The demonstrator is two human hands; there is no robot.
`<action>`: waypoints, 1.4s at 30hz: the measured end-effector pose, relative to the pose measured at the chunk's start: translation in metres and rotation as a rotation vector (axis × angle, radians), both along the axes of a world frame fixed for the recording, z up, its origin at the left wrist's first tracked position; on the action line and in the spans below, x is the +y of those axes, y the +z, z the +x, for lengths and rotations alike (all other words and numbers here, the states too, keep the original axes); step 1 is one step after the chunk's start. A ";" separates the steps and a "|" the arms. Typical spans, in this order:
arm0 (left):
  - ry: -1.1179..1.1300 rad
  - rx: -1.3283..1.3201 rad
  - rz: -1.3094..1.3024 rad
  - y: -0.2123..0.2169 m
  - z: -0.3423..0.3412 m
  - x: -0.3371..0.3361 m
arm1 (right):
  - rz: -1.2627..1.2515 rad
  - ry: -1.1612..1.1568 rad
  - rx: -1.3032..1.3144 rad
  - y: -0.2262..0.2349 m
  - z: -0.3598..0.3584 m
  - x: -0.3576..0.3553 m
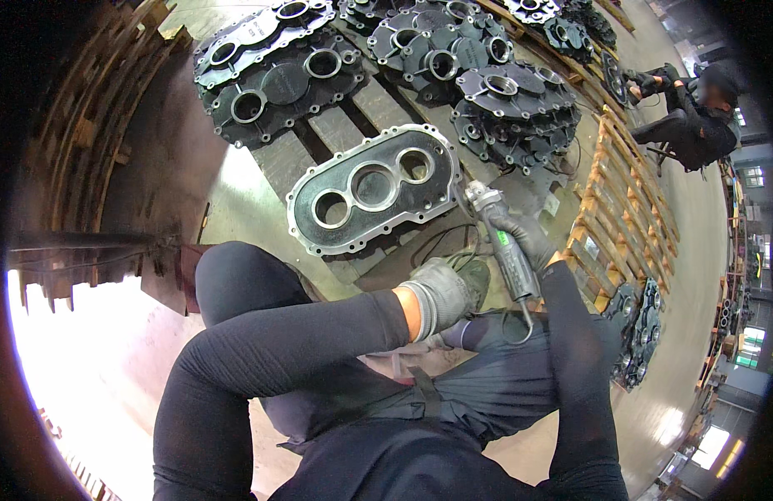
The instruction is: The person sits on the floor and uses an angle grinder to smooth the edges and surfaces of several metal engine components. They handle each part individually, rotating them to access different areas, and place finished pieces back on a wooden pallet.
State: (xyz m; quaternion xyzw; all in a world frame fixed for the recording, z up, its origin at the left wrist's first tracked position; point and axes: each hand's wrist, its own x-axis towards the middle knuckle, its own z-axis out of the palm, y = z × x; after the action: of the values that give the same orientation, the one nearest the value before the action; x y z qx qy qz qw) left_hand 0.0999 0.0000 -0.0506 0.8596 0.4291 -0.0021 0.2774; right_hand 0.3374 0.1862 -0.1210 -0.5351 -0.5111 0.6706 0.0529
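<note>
The right hand (520, 238), in a dark glove, grips a grinder (499, 234) in the middle of the frame. Its tip sits by a black metal plate (374, 188) with three holes on a wooden pallet (336, 129). The left hand (449, 288), gloved grey, is curled just below; I cannot tell what it holds.

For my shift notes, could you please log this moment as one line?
right hand: grips grinder | left hand: gloved, beside grinder | grinder head at edge of metal cover | cover on pallet
</note>
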 end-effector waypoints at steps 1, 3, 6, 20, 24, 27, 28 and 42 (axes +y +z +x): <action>0.005 0.013 0.019 0.005 -0.002 -0.002 | 0.030 -0.046 0.056 -0.018 0.005 -0.005; 0.002 0.055 0.031 0.006 -0.009 -0.009 | -0.023 -0.069 0.085 -0.008 -0.017 -0.025; -0.060 0.078 0.054 0.015 -0.013 -0.009 | 0.007 -0.128 0.040 0.004 -0.021 -0.045; -0.051 0.037 0.096 0.028 -0.022 -0.030 | 0.051 -0.391 0.204 -0.056 -0.034 -0.145; -0.004 -0.046 0.154 0.041 -0.025 -0.035 | 0.183 -0.379 0.154 -0.086 -0.033 -0.161; -0.047 0.021 0.144 0.032 -0.024 -0.039 | 0.148 -0.460 0.209 -0.088 -0.050 -0.179; -0.054 0.024 0.135 0.036 -0.027 -0.040 | 0.139 -0.488 0.220 -0.089 -0.056 -0.185; -0.005 0.017 0.096 0.031 -0.047 -0.060 | 0.162 -0.627 0.305 -0.098 -0.073 -0.186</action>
State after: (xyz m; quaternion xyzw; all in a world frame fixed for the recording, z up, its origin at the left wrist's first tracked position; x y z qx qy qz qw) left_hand 0.0530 -0.0599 -0.0195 0.8729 0.4290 0.0107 0.2321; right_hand 0.2645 0.0000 -0.2187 -0.5538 -0.3595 0.6512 0.3741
